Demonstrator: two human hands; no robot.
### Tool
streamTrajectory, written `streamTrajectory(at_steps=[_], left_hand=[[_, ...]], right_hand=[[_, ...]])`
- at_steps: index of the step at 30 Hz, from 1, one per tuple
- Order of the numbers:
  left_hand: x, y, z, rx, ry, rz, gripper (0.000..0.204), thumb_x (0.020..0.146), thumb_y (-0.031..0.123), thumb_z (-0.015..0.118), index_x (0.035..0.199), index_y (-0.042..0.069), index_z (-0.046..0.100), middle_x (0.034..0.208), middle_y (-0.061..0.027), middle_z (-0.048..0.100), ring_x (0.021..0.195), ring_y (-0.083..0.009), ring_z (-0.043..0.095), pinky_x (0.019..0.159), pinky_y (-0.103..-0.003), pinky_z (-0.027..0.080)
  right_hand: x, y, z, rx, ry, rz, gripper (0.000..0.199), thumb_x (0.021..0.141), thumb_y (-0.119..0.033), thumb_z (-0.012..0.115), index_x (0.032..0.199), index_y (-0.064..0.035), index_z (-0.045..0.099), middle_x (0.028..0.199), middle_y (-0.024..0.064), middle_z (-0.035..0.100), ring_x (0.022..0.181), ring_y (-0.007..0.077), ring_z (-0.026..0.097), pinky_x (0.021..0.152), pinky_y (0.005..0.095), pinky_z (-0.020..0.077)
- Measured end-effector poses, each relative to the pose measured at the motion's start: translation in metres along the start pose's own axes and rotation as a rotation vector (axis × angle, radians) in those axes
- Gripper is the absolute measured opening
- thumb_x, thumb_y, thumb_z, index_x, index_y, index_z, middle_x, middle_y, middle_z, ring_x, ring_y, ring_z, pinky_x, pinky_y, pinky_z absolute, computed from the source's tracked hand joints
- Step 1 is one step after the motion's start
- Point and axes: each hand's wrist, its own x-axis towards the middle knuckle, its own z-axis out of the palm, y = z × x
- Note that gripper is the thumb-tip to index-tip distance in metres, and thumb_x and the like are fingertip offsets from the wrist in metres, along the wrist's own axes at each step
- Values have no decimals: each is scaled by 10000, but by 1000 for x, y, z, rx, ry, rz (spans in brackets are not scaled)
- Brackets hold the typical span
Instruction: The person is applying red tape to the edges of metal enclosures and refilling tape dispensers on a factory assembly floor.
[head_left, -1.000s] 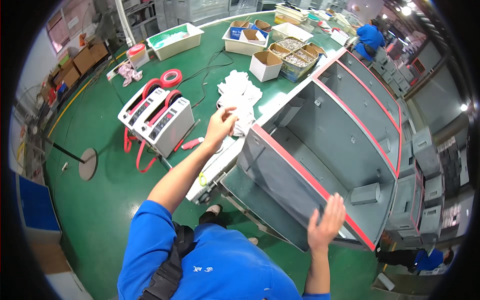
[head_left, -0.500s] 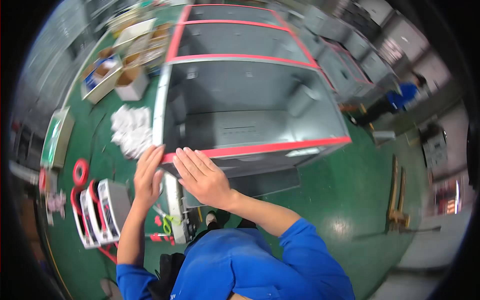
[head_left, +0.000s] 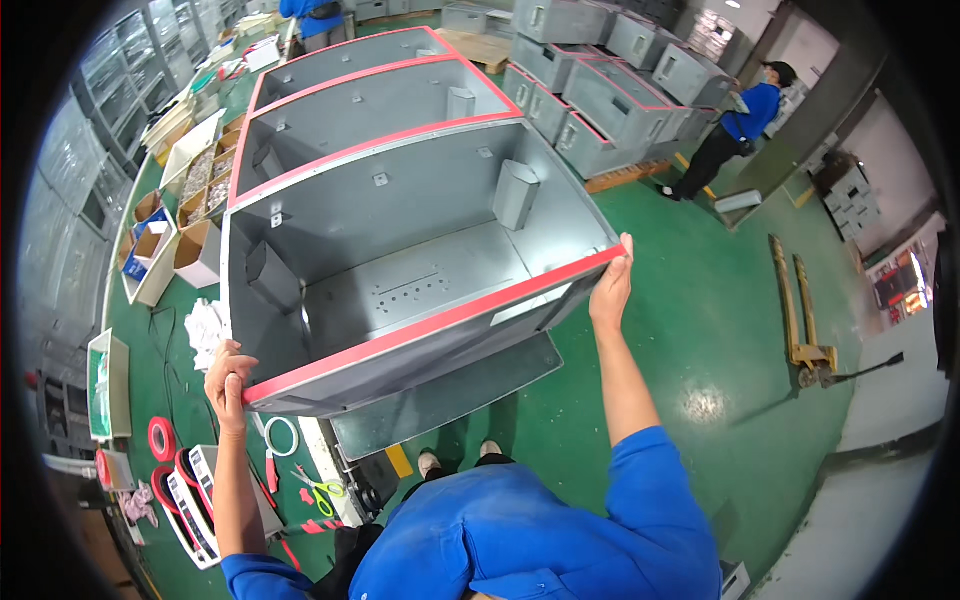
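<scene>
Grey box [head_left: 360,220], open side up, sat right in front of the person at the near end of a row w/ 2 similar boxes [head_left: 375,95] behind it; a red strip [head_left: 430,328] ran along its front edge. L hand [head_left: 230,378] was on the front L corner, fingers bent & clamped on the edge. R hand [head_left: 612,290] was on the front R corner, fingers close together & clamped there too, thumb hard to make out. Inside: holes in the floor, brackets at both ends. Dark flat panel [head_left: 450,402] showed below the front. White cloth [head_left: 205,332] lay just beside L hand. Nearer the person, L side: white ring [head_left: 282,422], scissors [head_left: 326,492] w/ green handles, tape dispenser [head_left: 203,515], red tape roll [head_left: 161,440]. Farther L: pale bin [head_left: 122,375], cartons [head_left: 197,255]. Over on the R, well apart: pallet truck [head_left: 806,354] on green floor [head_left: 690,330], co-worker [head_left: 752,118] in blue top near stacked grey boxes [head_left: 625,100].
</scene>
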Motion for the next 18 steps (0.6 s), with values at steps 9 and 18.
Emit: streamTrajectory(at_steps=[9,18], left_hand=[[-49,75,54,85,167,-99,470,878,394,367,623,31,524,514,-3,340,535,-158,356,763,-366,342],[-102,178,116,70,-254,107,645,772,536,511,1116,-9,475,918,-171,550,927,-337,501,881,-482,335]], right_hand=[[30,47,7,418,60,-46,564,939,-393,210,1289,46,252,1370,166,245,1266,256,240,1034,348,195],[20,10,-45,-60,-61,-280,364,945,-237,291,1140,-18,507,1274,116,430,1245,297,308,998,334,280]])
